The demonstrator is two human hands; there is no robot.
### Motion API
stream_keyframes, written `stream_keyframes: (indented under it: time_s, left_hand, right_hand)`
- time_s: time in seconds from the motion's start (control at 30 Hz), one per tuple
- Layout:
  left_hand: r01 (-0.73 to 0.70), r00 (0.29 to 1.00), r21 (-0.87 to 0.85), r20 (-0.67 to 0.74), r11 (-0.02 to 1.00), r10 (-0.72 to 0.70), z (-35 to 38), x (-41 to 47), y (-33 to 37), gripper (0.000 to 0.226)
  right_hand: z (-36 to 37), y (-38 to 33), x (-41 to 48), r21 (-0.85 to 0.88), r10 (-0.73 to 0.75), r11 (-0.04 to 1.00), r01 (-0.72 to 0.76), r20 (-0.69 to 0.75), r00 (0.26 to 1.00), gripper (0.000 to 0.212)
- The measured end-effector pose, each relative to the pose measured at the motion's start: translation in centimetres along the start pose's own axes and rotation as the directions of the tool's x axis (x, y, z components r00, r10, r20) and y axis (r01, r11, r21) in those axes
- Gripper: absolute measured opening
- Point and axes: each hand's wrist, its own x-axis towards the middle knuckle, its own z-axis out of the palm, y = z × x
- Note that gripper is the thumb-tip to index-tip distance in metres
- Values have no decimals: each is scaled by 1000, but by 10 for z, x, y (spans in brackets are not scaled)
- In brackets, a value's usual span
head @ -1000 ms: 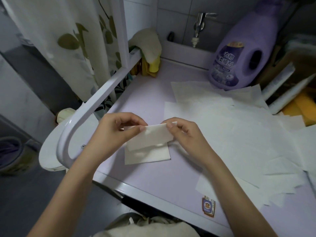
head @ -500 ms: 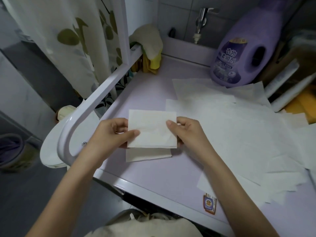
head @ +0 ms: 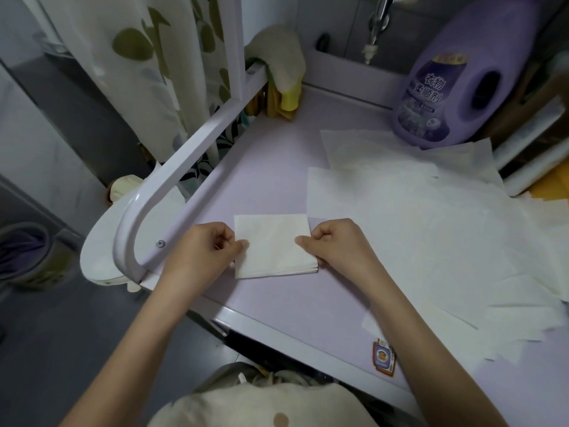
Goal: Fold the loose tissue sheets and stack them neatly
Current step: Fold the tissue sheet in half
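Stacking step: my left hand (head: 212,248) and right hand (head: 335,245) each pinch 1 side edge of the white folded tissue square (head: 272,245), lying on the pale purple counter (head: 277,167). Next, I'd say: release, fetch a loose white tissue sheet (head: 415,229).

Bare countertop (head: 271,167) ahead, white rail (head: 197,149) along its left, loose sheets (head: 415,226) and detergent bottle (head: 455,75) right.

Soft matt paper tissue (head: 274,246), smooth lilac tabletop (head: 277,167), glossy plastic bottle (head: 462,87), painted metal rail (head: 197,149).

Purple detergent bottle (head: 455,87), tap (head: 380,16), perhaps rags (head: 278,52).
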Motion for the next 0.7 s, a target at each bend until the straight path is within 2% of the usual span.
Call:
stream_keyframes:
  time_s: [0.37, 0.7]
  left_hand:
    - [-19, 999, 132, -24, 991, 23, 2, 2, -2, 20]
    - [-35, 999, 118, -19, 992, 37, 2, 1, -4, 21]
  right_hand:
    - [-2, 5, 4, -26, 3, 1000, -3, 32, 999, 36]
    - [-2, 5, 4, -44, 7, 999, -5, 31, 999, 30]
